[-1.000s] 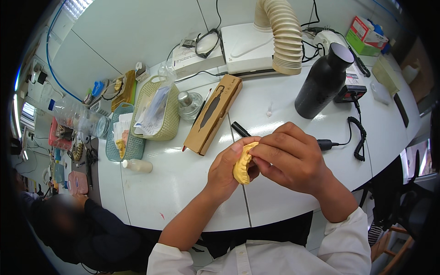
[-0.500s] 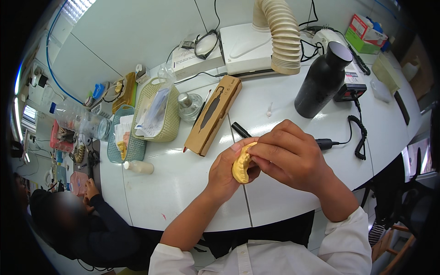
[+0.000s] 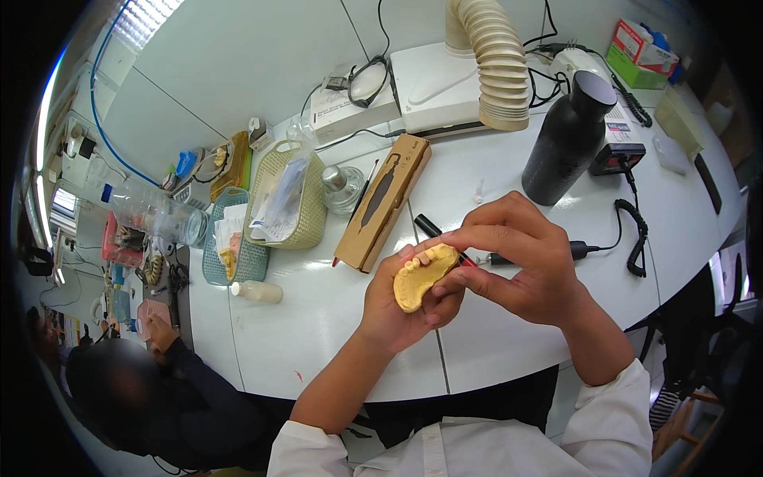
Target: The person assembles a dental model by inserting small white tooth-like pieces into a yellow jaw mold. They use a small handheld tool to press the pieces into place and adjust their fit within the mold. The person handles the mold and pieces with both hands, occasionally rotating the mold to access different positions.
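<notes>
"Where is the yellow dental cast (image 3: pixel 415 288)?"

"Up in the person's hands, above the white table (image 3: pixel 509 362), its row of teeth toward the upper left."

"And the left hand (image 3: pixel 383 308)?"

"Closed on the cast, with its fingers curled behind and below."

"What about the right hand (image 3: pixel 534 270)?"

"Its thumb and forefinger are bent around the cast's right end, a little apart from each other. Whether they clamp it cannot be told from this view."

"What lies near the hands?"

"A black marker (image 3: pixel 427 225) just beyond the fingers, and a dark handpiece (image 3: pixel 580 250) partly hidden behind the right hand, its cord running off to the right. Farther back stands a black bottle (image 3: pixel 563 151)."

"To the left?"

"A long cardboard box (image 3: pixel 384 205) lies slantwise. Past it come a green basket (image 3: pixel 308 226) holding papers, a blue basket (image 3: pixel 236 273) beside that, and a small whitish bottle (image 3: pixel 259 292) on its side."

"Anyone else?"

"A co-worker (image 3: pixel 191 405) in dark clothes sits at the lower left."
</notes>
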Available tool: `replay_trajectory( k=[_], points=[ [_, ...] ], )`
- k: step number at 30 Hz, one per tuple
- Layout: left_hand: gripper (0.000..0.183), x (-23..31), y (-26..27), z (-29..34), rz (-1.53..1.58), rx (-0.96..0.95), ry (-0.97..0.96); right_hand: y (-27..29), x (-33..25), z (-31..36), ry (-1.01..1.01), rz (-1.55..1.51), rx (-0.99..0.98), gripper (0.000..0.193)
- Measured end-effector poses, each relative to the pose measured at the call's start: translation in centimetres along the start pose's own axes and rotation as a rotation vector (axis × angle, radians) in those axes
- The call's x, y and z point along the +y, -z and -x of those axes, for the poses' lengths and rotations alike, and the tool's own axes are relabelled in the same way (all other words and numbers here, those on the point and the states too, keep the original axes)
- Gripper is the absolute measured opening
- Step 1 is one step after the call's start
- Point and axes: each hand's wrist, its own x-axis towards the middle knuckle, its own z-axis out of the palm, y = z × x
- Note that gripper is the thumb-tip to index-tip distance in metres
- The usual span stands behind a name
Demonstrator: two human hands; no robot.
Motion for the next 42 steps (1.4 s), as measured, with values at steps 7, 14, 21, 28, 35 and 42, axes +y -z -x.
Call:
replay_trajectory(
  k=[7, 14, 21, 28, 35, 42],
  points=[
    [0.054, 0.1, -0.7, 0.3, -0.717, 0.057, -0.485, 0.8, -0.3, 0.4, -0.501, -0.356, -0.113, 0.022],
    [0.062, 0.4, 0.6, -0.1, -1.161, -0.014, -0.773, 0.6, -0.1, 0.4, -0.524, -0.577, -0.129, 0.022],
    [0.057, 0.2, 1.2, -0.7, -1.342, -0.027, -0.909, 0.7, -0.4, 0.0, -0.428, -0.395, -0.156, 0.019],
    [0.054, 0.3, 1.3, -0.8, -1.534, -0.026, -0.990, 0.4, -1.0, 0.3, -0.165, -0.102, -0.092, 0.020],
    [0.052, 0.2, 1.1, -1.0, -1.544, 0.002, -1.079, -0.2, -0.9, 0.7, -0.063, 0.011, -0.042, 0.021],
    [0.054, -0.4, 1.1, -0.7, -1.598, 0.074, -1.089, -0.6, -1.0, 0.9, -0.064, 0.066, 0.003, 0.019]
  ],
)
